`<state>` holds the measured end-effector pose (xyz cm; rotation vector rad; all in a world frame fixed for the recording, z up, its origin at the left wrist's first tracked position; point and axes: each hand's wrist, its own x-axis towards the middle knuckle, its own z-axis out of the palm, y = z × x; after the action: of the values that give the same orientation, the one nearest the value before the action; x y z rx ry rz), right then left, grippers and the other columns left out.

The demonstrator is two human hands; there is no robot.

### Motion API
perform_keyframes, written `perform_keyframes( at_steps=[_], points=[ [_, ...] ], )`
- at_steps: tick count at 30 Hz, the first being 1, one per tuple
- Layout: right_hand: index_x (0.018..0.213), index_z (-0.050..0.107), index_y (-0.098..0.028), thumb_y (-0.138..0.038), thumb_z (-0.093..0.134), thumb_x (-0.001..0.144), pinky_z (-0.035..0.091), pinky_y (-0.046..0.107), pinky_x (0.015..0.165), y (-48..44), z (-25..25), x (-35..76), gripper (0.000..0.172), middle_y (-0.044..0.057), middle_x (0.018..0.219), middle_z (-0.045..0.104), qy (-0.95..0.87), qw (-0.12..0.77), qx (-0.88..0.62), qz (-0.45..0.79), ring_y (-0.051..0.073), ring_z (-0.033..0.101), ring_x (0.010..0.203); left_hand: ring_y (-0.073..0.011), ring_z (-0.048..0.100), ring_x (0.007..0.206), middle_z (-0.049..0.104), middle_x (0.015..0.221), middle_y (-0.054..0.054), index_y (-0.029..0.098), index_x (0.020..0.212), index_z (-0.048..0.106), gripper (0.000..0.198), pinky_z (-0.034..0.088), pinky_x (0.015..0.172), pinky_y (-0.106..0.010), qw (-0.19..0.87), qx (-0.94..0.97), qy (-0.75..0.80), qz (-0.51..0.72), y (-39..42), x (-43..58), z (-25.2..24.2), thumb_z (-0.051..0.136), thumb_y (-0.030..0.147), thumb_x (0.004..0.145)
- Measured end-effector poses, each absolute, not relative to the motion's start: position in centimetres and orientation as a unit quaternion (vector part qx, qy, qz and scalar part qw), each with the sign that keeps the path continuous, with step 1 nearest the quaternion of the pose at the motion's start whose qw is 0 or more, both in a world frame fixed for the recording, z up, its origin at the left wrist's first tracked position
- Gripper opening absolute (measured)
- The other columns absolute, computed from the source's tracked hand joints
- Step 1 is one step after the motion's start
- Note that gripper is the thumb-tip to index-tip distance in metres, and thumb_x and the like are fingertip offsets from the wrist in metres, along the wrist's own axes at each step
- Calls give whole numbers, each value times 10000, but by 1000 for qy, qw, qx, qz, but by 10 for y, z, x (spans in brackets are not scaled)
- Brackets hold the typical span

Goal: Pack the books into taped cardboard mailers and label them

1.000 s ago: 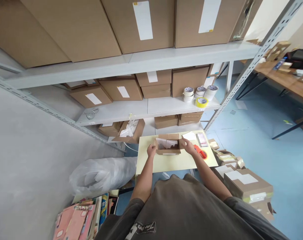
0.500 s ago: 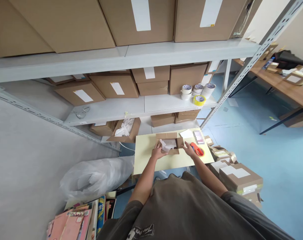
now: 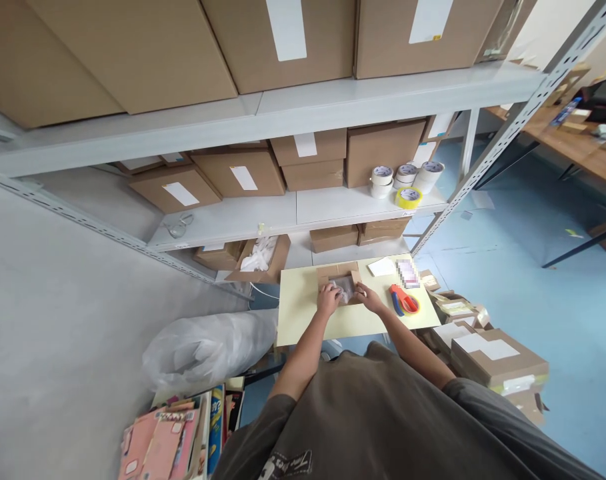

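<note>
A small open cardboard box (image 3: 339, 272) sits on a pale yellow table (image 3: 303, 313) in front of me. A crumpled clear plastic wrap (image 3: 345, 287) lies in it. My left hand (image 3: 327, 299) rests on the box's near left edge with its fingers curled onto the wrap. Reaching in from the right, my right hand (image 3: 367, 297) touches the wrap and the box's near right edge. Both hands are closed about the wrap. A red and blue tape dispenser (image 3: 403, 301) lies just right of my right hand.
White paper (image 3: 381, 267) and a label sheet (image 3: 408, 273) lie at the table's far right. Grey shelving (image 3: 303, 207) behind holds cardboard boxes and tape rolls (image 3: 405, 181). Taped boxes (image 3: 493, 357) stand at the right, a plastic bag (image 3: 207, 347) and books (image 3: 173, 437) at the left.
Both hands have moved from the box's outer flaps inward onto the plastic wrap inside it. The right hand briefly reached towards the tape dispenser, then came back to the box.
</note>
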<state>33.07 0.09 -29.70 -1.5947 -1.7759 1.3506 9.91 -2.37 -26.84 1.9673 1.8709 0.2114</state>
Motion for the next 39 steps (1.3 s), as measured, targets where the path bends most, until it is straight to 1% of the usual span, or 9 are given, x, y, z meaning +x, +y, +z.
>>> perform_keyframes(
  at_steps=[5, 8, 12, 18, 21, 24, 29, 33, 39],
  points=[
    [1471, 614, -255, -384, 670, 909, 471, 455, 1176, 3, -307, 327, 579, 98, 1471, 675, -730, 148, -524, 414, 303, 581, 1408, -313, 594, 1269, 729, 1247, -138, 220, 1135, 822, 306, 480, 1068, -431, 185, 685, 704, 33, -4, 124, -266, 593, 388, 1023],
    [1493, 593, -243, -338, 686, 887, 426, 472, 1221, 6, -313, 330, 620, 110, 1535, 625, -770, 120, -509, 365, 308, 495, 1491, -301, 642, 1227, 770, 1195, -125, 233, 1195, 819, 317, 488, 1081, -426, 219, 713, 666, 18, -2, 120, -265, 615, 379, 1002],
    [1531, 566, -264, -379, 684, 914, 430, 499, 1225, 4, -319, 333, 639, 108, 1594, 570, -786, 102, -511, 332, 321, 435, 1536, -288, 615, 1310, 705, 1400, -110, 245, 1396, 731, 431, 482, 1145, -419, 207, 731, 642, 104, -17, 95, -261, 607, 349, 996],
    [1553, 560, -271, -500, 820, 834, 465, 534, 1179, -4, -317, 332, 798, 117, 1643, 512, -813, 62, -502, 290, 383, 365, 1554, -341, 354, 1576, 425, 1694, -87, 272, 1464, 670, 573, 379, 1273, -475, 167, 713, 656, 183, -46, 62, -261, 728, 451, 923],
    [1476, 644, -294, -383, 751, 912, 469, 504, 1160, -2, -310, 330, 580, 89, 1577, 591, -819, 62, -498, 278, 356, 432, 1491, -332, 302, 1613, 299, 1763, -78, 288, 1553, 574, 772, 376, 1274, -452, 223, 708, 652, 155, -56, 55, -269, 818, 480, 846],
    [1339, 748, -305, -346, 639, 993, 436, 475, 1176, 2, -302, 327, 365, 61, 1486, 666, -808, 76, -508, 287, 312, 486, 1430, -310, 289, 1624, 262, 1781, -66, 313, 1544, 577, 790, 367, 1269, -423, 263, 724, 630, 100, -60, 57, -279, 861, 440, 818],
    [1133, 829, -287, -395, 691, 958, 413, 442, 1179, 9, -296, 324, 248, 53, 1409, 706, -780, 102, -533, 312, 297, 546, 1353, -283, 405, 1544, 519, 1640, -95, 266, 1417, 694, 433, 398, 1218, -434, 241, 721, 646, 66, -47, 70, -282, 636, 400, 1009],
    [1117, 805, -275, -436, 716, 940, 458, 396, 1104, 16, -293, 324, 256, 64, 1300, 750, -760, 105, -552, 326, 287, 590, 1292, -272, 594, 1340, 730, 1368, -90, 276, 1288, 768, 370, 466, 1112, -383, 258, 713, 650, 45, -27, 70, -275, 577, 477, 1042],
    [1368, 623, -220, -399, 664, 985, 504, 331, 918, 27, -289, 310, 425, 122, 1309, 713, -652, 107, -680, 317, 268, 682, 1128, -277, 616, 1294, 667, 1445, -111, 279, 1481, 625, 500, 492, 1058, -355, 241, 639, 724, 101, -16, 63, -277, 669, 411, 1000]
  ],
)
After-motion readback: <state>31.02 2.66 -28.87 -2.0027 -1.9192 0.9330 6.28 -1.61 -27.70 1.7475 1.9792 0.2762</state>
